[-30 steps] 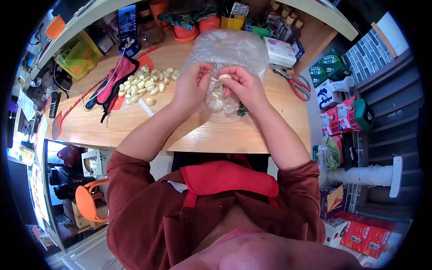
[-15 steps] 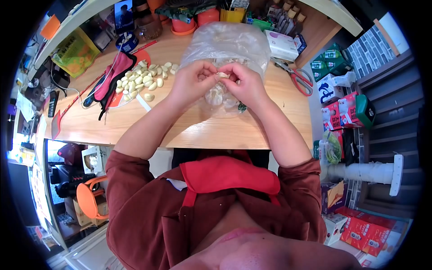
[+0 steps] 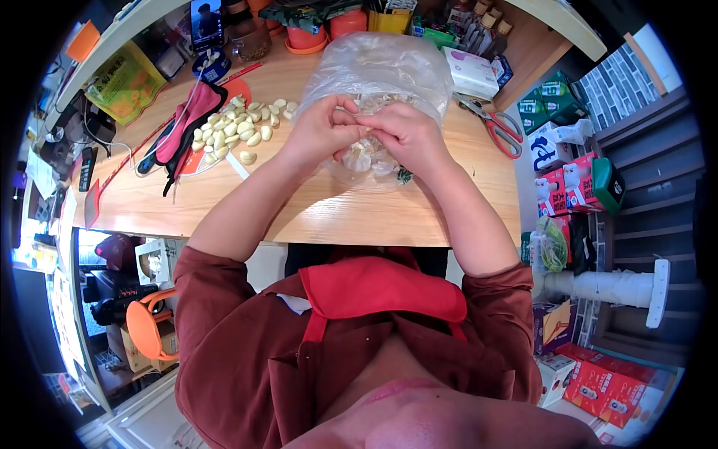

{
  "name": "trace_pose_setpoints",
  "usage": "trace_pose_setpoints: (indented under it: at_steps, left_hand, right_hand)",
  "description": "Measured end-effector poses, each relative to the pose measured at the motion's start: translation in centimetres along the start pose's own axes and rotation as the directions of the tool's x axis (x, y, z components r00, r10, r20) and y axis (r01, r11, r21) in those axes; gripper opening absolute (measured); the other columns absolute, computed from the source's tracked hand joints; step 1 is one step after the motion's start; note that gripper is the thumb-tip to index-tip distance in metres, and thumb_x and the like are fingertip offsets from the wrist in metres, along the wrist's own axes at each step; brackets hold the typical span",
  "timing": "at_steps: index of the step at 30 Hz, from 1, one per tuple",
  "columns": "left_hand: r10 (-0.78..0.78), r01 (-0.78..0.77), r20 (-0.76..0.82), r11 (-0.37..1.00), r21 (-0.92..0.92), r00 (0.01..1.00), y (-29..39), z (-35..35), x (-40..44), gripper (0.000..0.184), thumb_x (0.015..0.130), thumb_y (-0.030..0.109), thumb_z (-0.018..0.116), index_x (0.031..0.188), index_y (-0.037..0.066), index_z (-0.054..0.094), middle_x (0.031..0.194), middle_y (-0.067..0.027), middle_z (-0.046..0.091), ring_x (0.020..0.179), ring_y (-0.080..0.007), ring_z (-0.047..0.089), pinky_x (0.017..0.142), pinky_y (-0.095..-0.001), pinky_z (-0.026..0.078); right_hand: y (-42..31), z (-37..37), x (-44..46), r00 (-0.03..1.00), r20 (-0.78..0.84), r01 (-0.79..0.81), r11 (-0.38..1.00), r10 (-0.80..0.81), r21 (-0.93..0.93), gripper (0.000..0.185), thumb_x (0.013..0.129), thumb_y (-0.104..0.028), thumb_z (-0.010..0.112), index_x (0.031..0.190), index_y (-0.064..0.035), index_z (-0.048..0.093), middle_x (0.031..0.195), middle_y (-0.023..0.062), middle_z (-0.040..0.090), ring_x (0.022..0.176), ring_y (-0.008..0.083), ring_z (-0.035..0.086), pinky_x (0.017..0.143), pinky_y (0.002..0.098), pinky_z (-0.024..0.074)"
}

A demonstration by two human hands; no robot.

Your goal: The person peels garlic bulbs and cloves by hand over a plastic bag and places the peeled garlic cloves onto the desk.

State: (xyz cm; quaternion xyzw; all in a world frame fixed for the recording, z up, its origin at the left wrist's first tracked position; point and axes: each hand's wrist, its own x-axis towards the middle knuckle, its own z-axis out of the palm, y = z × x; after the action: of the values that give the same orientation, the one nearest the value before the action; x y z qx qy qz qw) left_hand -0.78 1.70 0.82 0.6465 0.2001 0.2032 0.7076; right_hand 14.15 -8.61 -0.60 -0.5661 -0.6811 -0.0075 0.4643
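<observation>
Both hands meet over a clear plastic bag [image 3: 381, 63] that holds garlic and papery skins [image 3: 363, 159]. My left hand [image 3: 323, 131] is closed, its thumb and fingers pinched at the fingertips of the other hand. My right hand [image 3: 404, 135] is closed too, thumb against fingers. A small pale piece shows between the fingertips, mostly covered; it looks like a garlic clove. Left of the hands, a pile of peeled garlic cloves [image 3: 233, 129] lies on the wooden table [image 3: 344, 217], partly over an orange and white sheet.
Red-handled scissors [image 3: 501, 135] and a white box [image 3: 470, 73] lie on the right. A pink and black strap-like item [image 3: 191, 123] is left of the cloves. Behind stand a phone [image 3: 206, 24], a blue round container [image 3: 212, 67] and orange pots [image 3: 305, 37].
The fingertips have come closer together and now cover most of the pale piece that showed between them before. The view has shifted slightly.
</observation>
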Motion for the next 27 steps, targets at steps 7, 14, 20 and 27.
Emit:
trace_pose_setpoints:
  at_steps: [7,14,20,27]
  left_hand:
    - [-0.037,0.036,0.061,0.999,0.021,0.997,0.24,-0.06,-0.14,0.036,0.07,-0.007,0.05,0.103,0.006,0.042,0.084,-0.0072,0.058,0.052,-0.0065,0.043,0.043,-0.0191,0.031]
    - [-0.03,0.026,0.122,0.999,0.031,0.992,0.04,-0.25,-0.07,0.037,0.068,-0.008,0.047,0.103,0.006,0.043,0.081,-0.0054,0.056,0.051,-0.0065,0.041,0.043,-0.0199,0.03]
    - [-0.019,0.015,0.147,1.0,0.024,0.989,0.01,-0.26,-0.1,0.037,0.067,-0.008,0.045,0.101,0.006,0.043,0.079,-0.0052,0.055,0.051,-0.0065,0.041,0.044,-0.0195,0.03]
    - [0.032,-0.031,0.114,0.999,-0.01,0.993,0.13,-0.19,-0.2,0.029,0.073,-0.007,0.047,0.099,0.004,0.046,0.079,-0.0053,0.057,0.05,-0.0057,0.041,0.044,-0.0188,0.031]
  right_hand:
    - [-0.17,-0.11,-0.11,0.995,0.101,-0.011,1.0,0.013,-0.024,0.025,0.072,-0.007,0.066,0.094,-0.0192,0.068,0.072,0.0043,0.056,0.069,0.0222,0.057,0.059,0.0311,0.0465]
    - [-0.05,-0.21,-0.08,0.992,0.127,-0.004,1.0,0.004,0.005,0.022,0.073,-0.01,0.067,0.092,-0.0188,0.068,0.072,0.0044,0.055,0.068,0.0222,0.057,0.059,0.0313,0.0462]
    - [-0.11,-0.57,0.08,0.988,0.15,-0.033,0.998,0.024,0.055,0.021,0.072,-0.008,0.067,0.091,-0.0167,0.068,0.074,0.0038,0.057,0.069,0.0213,0.057,0.059,0.03,0.0464]
    - [0.02,-0.7,0.33,0.915,0.231,-0.398,0.831,0.33,0.388,0.017,0.075,-0.002,0.065,0.09,-0.0095,0.068,0.08,0.0012,0.061,0.074,0.0082,0.058,0.061,0.0214,0.0463]
